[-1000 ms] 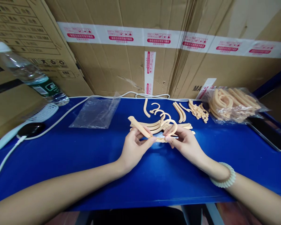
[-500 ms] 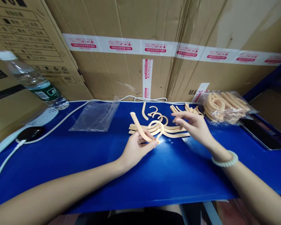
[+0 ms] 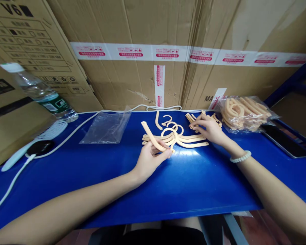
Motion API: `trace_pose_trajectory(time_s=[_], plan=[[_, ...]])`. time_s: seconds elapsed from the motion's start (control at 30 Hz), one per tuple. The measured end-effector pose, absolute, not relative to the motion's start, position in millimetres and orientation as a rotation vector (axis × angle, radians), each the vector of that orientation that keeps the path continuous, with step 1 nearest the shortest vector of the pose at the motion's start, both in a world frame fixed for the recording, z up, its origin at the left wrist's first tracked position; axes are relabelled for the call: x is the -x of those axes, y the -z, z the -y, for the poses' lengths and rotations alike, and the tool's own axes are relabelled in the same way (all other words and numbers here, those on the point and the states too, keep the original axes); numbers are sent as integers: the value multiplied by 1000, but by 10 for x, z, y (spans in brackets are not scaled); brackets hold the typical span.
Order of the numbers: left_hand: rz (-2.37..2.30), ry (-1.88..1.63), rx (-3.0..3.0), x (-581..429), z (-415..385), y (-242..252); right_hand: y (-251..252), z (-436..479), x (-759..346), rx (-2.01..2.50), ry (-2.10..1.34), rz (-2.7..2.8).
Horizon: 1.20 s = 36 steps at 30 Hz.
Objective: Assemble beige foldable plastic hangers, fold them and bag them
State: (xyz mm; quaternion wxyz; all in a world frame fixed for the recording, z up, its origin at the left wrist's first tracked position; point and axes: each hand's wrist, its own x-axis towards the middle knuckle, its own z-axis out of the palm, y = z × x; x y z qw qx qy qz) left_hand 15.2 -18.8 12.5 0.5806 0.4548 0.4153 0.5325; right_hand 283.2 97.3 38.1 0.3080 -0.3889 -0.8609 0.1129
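Note:
My left hand (image 3: 150, 159) is closed on a beige plastic hanger arm (image 3: 153, 137) with a hook at its near end, and holds it slanted just above the blue table (image 3: 168, 190). Behind it lies a small stack of assembled beige hangers (image 3: 191, 141), with loose hooks (image 3: 168, 119) farther back. My right hand (image 3: 209, 130), a bead bracelet on its wrist, reaches to the back. Its fingers pinch down on a row of loose beige arm pieces (image 3: 190, 118).
A clear bag full of beige parts (image 3: 244, 112) sits at the back right beside a dark tablet (image 3: 283, 140). An empty clear bag (image 3: 107, 127), a water bottle (image 3: 40, 92), a white handheld device (image 3: 40, 133), a black puck (image 3: 39, 147) with a white cable lie left. Cardboard boxes (image 3: 142, 75) wall the back.
My right hand let go of the hanger in front of me and moved back and right to the loose arm pieces. My left hand kept hold of its piece, almost still.

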Motion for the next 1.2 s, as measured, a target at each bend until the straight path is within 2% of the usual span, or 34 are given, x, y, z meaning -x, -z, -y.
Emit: trace_pose_trajectory(time_s=[0.13, 0.27, 0.37, 0.53, 0.8, 1.2], plan=[[-936, -1274, -1061, -148, 181, -113, -567, -693, -2700, 1106, -580, 1794], [-915, -1274, -1064, -148, 172, -112, -683, -358, -2468, 996, -1099, 1400], [-897, -1292, -1071, -147, 164, -110, -639, -184, -2284, 964, -1397, 1190], [-891, -1271, -1126, -135, 156, -90, -425, -88, -2114, 967, -1650, 1061], [-838, -1248, -1169, -150, 171, -84, -321, -67, -2076, 960, -1526, 1460], [-918, -1232, -1151, -131, 184, -30, -338, -24, -2054, 1001, -1499, 1612]])
